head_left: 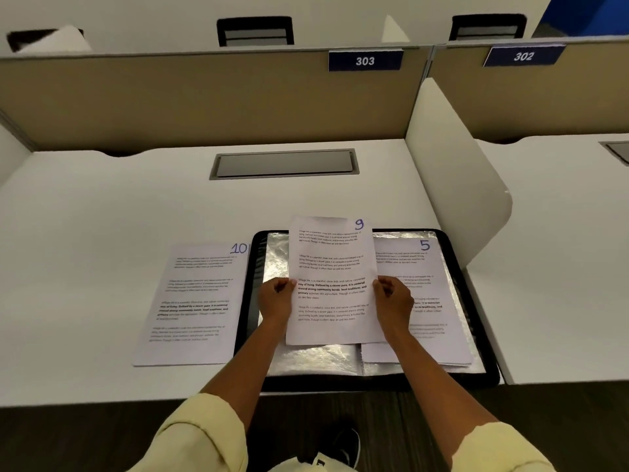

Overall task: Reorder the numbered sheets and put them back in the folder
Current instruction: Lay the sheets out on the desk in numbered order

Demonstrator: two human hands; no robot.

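Sheet 9 (over open folder), pinched by left hand, right hand

1. The place is an office or study hall laid out in numbered desk booths.
2. A white desk has a beige partition at 12 o'clock.
3. Blue plates read 303 and, at 1 o'clock, 302.
4. A metal cable hatch sits in the desktop.
5. Black chair backs show beyond the partition.
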